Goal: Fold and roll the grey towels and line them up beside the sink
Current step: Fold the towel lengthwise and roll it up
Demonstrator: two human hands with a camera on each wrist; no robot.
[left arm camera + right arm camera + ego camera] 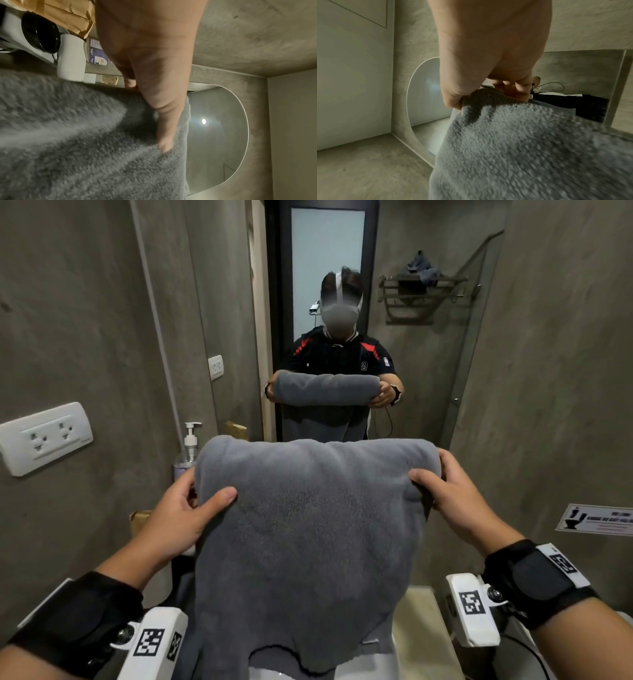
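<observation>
A grey towel [308, 525] hangs in front of me, held up by its folded top edge over the sink [421, 631]. My left hand [191, 508] grips the top left corner, thumb on the near face and fingers behind. My right hand [442, 487] grips the top right corner the same way. The left wrist view shows the thumb pressed into the towel [77, 135] by my left hand [145, 94]. In the right wrist view my right hand [488, 88] pinches the towel [530, 148] between thumb and fingers. The towel's lower end hides most of the sink.
A mirror [428, 364] fills the wall ahead and reflects me with the towel. A soap pump bottle [188, 450] stands at the left behind the towel. Wall sockets [44, 436] are on the left concrete wall. A sign [596, 518] is stuck on the right wall.
</observation>
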